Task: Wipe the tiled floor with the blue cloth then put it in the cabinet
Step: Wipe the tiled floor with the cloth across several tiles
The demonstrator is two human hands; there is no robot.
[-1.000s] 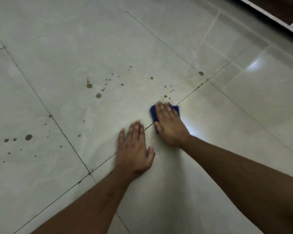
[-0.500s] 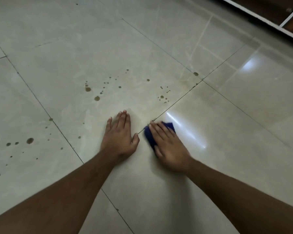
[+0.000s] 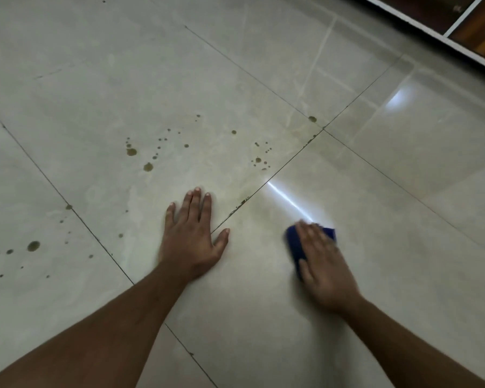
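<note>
From my head view, my right hand point(image 3: 324, 264) lies flat with straight fingers on the blue cloth point(image 3: 294, 242) and presses it on the tiled floor point(image 3: 403, 205), on the near right tile. This hand is blurred, so I cannot tell exactly how the thumb sits. My left hand point(image 3: 192, 236) is spread flat on the floor beside it, holds nothing, and carries my weight.

The brown spots point(image 3: 147, 166) are farther and to the left, across the grout line point(image 3: 277, 175). To wipe well, I think I should keep the palm pressing evenly, move the cloth over the line to the spots, and overlap the strokes. The cabinet point(image 3: 459, 26) is at the far right.
</note>
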